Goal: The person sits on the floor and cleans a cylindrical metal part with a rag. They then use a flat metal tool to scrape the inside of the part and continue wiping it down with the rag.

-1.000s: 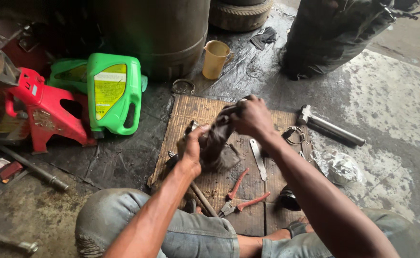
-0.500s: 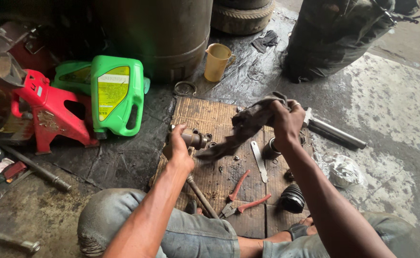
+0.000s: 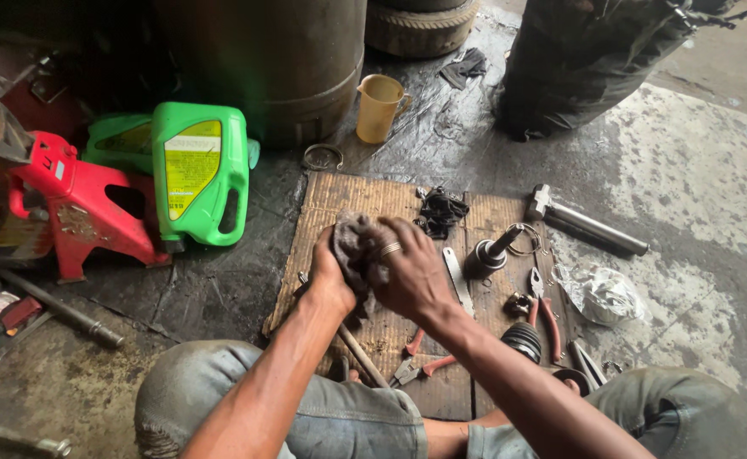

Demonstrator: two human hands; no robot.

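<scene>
Head cam: both hands meet over the cardboard mat (image 3: 331,200) w/ a dark greasy rag (image 3: 353,246) between them. Left hand (image 3: 329,276) clenched on the rag from the left; right hand (image 3: 409,270) wraps it from the right, ring showing. Something may be bundled inside, can't tell. Red-handled pliers (image 3: 420,367) lie near, green jug (image 3: 199,174) to the left.

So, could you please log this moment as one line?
hands: both clasp dirty rag | over: cardboard mat | nearby: pliers
</scene>
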